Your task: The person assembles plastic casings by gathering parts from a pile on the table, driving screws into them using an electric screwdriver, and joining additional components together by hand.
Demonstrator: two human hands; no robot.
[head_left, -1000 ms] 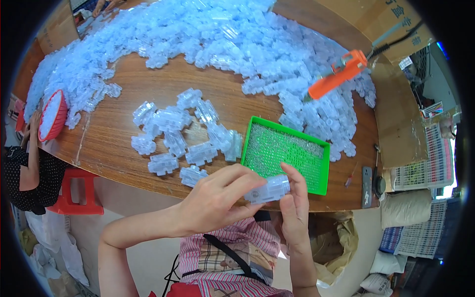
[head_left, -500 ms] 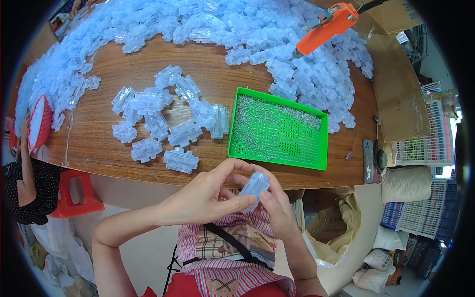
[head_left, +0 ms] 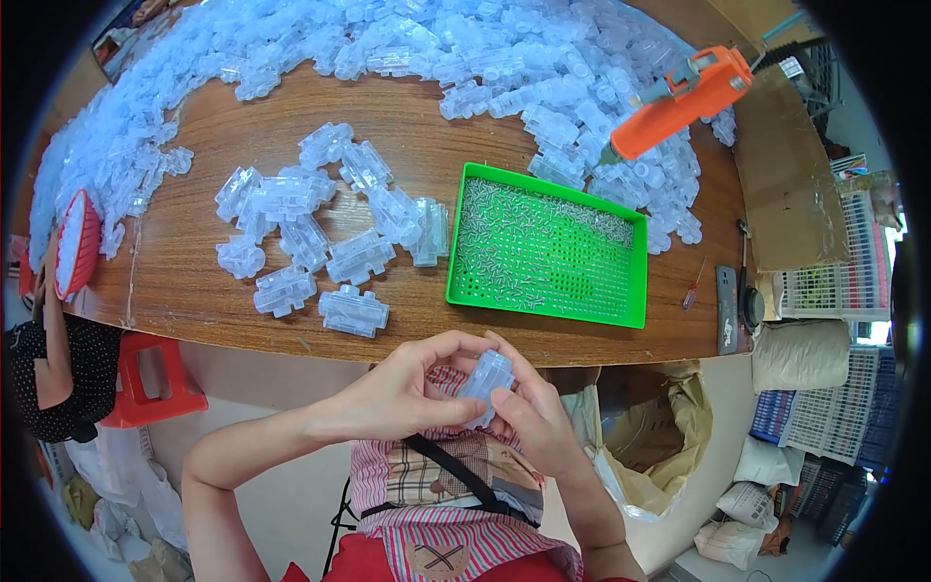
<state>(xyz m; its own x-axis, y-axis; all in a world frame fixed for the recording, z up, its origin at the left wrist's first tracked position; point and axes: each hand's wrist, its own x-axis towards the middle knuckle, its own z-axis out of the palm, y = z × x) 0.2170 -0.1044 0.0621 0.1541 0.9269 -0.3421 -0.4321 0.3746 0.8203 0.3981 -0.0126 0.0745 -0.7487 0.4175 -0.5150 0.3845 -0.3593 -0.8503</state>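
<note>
In front of my body, just off the table's near edge, a clear ribbed plastic housing [head_left: 488, 380] is held between both hands. My left hand [head_left: 424, 388] grips it from the left, thumb across its lower end. My right hand [head_left: 531, 407] closes on it from the right, thumb pressed against its side. The fingers behind the housing are partly hidden. Beyond my hands stands a green perforated tray [head_left: 643, 281] holding many small silver screws [head_left: 499, 233]. Left of the tray lies a loose group of similar clear housings [head_left: 354, 312].
A large heap of clear housings [head_left: 388, 39] covers the far table. An orange electric screwdriver [head_left: 684, 102] hangs above its right side. A small screwdriver [head_left: 691, 291] and a phone [head_left: 726, 310] lie at right. Another person's arm [head_left: 55, 339] is beside a red basket [head_left: 78, 242].
Both hands have drawn the housing slightly left and turned it more upright. The hanging orange screwdriver has swung right and nearer.
</note>
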